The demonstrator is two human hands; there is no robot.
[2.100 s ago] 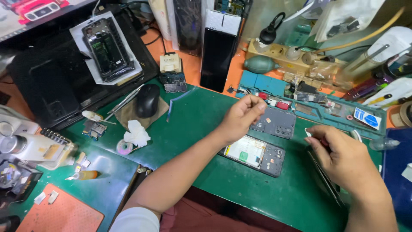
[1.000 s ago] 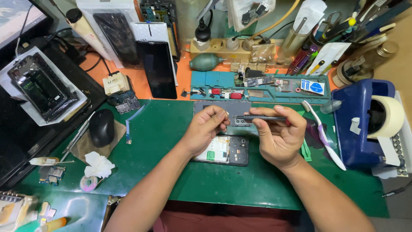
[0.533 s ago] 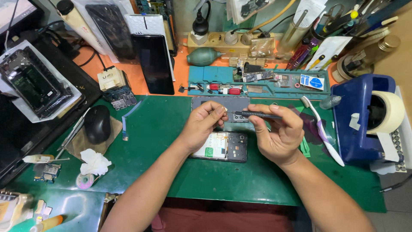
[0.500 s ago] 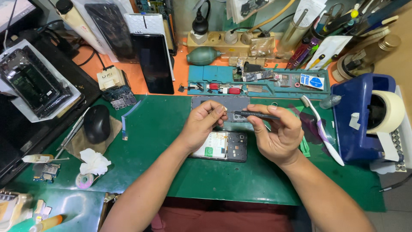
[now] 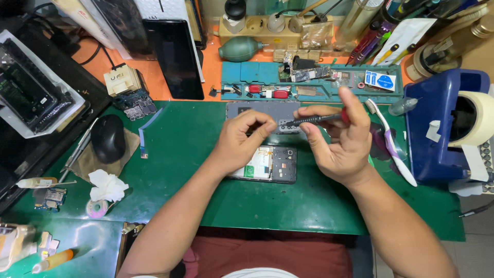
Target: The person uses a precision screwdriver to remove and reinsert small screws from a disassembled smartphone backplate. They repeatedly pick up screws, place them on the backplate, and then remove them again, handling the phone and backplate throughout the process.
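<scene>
Broad green work mat (image 5: 175,154) across the bench, orange surface behind it, dark laptop-like slab at far left. On the right edge, a blue tape dispenser (image 5: 437,128) with a roll of pale masking tape (image 5: 476,118). Behind the mat, a long teal parts tray (image 5: 314,82) littered with small boards and red-capped bits; further back, a black phone (image 5: 177,59) propped upright and a green rubber air blower (image 5: 242,49). At left, a black mouse (image 5: 107,138) on a brown pad, a wad of white tissue (image 5: 107,186) in front of it.

Centre of the mat: an opened phone (image 5: 267,164), back cover off — dark frame, pale battery area with a green patch on the left part, black camera block at the right end. Lying flat, partly under the left wrist. Just behind it, a grey rectangular back panel (image 5: 288,110), mostly hidden by fingers.

Left hand (image 5: 242,139) curled, thumb and fingertips pinched together above the phone; whatever sits between them too small to tell. Right hand (image 5: 342,141) clamped on a slim screwdriver (image 5: 314,120) — black knurled shaft, red end at the thumb — held level, tip pointing toward the left fingertips and nearly meeting them.

Beside the right hand, a white toothbrush (image 5: 393,146) lying slantwise on the mat.
</scene>
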